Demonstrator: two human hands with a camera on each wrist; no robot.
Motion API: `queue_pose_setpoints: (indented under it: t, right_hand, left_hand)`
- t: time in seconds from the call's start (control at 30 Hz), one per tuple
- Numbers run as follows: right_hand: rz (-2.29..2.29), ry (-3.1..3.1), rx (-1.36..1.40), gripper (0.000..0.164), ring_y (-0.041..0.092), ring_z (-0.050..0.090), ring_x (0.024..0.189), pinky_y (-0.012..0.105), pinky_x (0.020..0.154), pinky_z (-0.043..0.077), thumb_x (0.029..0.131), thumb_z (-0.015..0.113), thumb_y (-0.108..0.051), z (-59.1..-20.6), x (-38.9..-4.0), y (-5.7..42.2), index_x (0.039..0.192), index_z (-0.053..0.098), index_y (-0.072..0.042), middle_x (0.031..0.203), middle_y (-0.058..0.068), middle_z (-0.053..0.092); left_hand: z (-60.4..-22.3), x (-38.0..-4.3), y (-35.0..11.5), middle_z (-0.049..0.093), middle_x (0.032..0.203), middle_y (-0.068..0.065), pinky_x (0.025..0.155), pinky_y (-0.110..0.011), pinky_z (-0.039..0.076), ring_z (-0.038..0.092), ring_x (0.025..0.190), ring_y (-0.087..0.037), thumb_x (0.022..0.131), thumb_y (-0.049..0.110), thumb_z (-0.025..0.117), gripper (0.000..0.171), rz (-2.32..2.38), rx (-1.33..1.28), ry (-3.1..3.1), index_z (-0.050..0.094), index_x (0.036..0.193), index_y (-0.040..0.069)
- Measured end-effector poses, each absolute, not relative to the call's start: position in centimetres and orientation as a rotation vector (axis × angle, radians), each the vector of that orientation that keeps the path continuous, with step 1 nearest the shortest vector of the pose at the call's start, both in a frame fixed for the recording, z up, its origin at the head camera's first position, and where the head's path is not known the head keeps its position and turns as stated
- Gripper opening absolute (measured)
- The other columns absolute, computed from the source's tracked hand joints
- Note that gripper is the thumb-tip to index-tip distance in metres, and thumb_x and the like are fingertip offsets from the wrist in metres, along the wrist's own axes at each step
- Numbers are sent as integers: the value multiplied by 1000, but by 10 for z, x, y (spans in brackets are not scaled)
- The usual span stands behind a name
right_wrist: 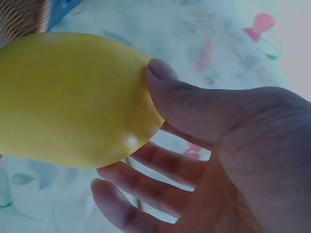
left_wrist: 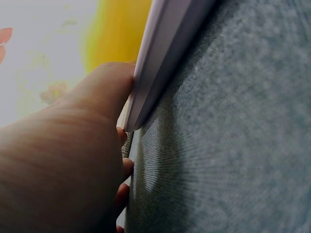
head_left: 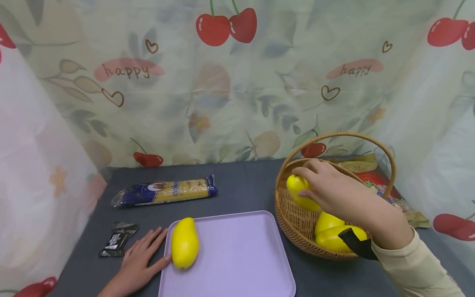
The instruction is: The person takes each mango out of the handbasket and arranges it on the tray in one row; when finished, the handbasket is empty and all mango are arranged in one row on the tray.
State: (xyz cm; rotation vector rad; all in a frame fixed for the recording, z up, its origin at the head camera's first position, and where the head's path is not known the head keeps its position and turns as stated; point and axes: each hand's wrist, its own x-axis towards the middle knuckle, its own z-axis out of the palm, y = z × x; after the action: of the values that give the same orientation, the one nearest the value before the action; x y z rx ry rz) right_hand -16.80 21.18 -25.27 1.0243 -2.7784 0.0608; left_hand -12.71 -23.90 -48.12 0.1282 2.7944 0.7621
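Note:
A yellow mango (head_left: 301, 193) is gripped by my right hand (head_left: 328, 185) over the wicker basket (head_left: 297, 231). In the right wrist view, the thumb lies on one side of this mango (right_wrist: 73, 97) and the fingers on the other. Two more mangoes (head_left: 335, 238) lie in the basket below the wrist. My left hand (head_left: 142, 258) rests flat with spread fingers at the left edge of the lilac tray (head_left: 237, 255), its thumb touching the rim. Another mango (head_left: 184, 243) lies on the tray's left side, close to that thumb.
A pasta packet (head_left: 170, 190) lies behind the tray, and a small black wrapped snack (head_left: 118, 239) is left of my left hand. The basket's tall handle (head_left: 345, 135) arches behind my right hand. Colourful packaging (head_left: 382, 183) lies right of the basket, near the patterned curtain (head_left: 237, 103).

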Motion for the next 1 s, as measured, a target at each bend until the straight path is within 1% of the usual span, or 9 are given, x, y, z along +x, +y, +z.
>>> queue_pose_setpoints:
  t: [0.13,0.2,0.27,0.4,0.47,0.63,0.83,1.0]
  right_hand:
    - [118,-2661,1063,42,17,54,94,31,78,52,85,74,-19,-251,-157,197,123,58,-8,111,4,56]
    - [195,-2602,1081,45,16,56,96,30,79,53,82,77,-20,-253,-153,188,122,59,-9,112,3,57]
    - [273,-2544,1094,47,15,57,94,31,79,53,80,78,-21,-256,-150,177,123,60,-10,112,2,58]
    - [382,-2462,1089,48,16,58,95,34,79,50,81,77,-26,-269,-146,156,124,60,-13,116,1,59]
    - [426,-2440,1072,49,17,58,96,36,78,49,82,78,-26,-278,-146,145,125,59,-13,118,2,59]
    - [528,-2441,1009,49,16,59,99,36,80,50,81,79,-26,-307,-141,115,124,59,-14,116,2,59]
    - [657,-2517,965,48,10,58,99,33,79,49,80,79,-27,-339,-134,86,122,60,-17,115,-2,59]
    - [680,-2590,943,45,11,59,101,36,84,47,82,77,-28,-354,-138,74,122,61,-17,116,-2,59]
  left_hand:
    - [-481,-127,-239,22,157,-17,103,-70,7,12,143,-45,86,70,49,86,773,132,2799,28,152,19]
    - [-480,-127,-239,22,157,-17,103,-70,7,12,143,-45,86,70,48,86,778,135,2803,28,152,19]
    - [-480,-127,-239,22,157,-18,104,-69,7,12,143,-44,86,70,49,86,783,134,2805,29,152,18]
    - [-479,-127,-239,22,157,-18,104,-69,7,12,143,-44,86,70,48,86,782,135,2809,28,152,18]
    - [-479,-127,-239,23,157,-18,104,-69,7,12,144,-44,86,69,48,86,787,140,2813,28,152,18]
    - [-480,-126,-239,24,157,-18,105,-68,7,13,143,-44,87,69,49,86,789,139,2815,29,152,17]
    - [-482,-126,-239,24,157,-17,104,-69,8,13,144,-43,87,68,49,84,791,144,2817,30,152,19]
    - [-484,-126,-239,25,157,-16,104,-69,8,13,144,-43,88,67,49,82,799,165,2831,30,152,20]
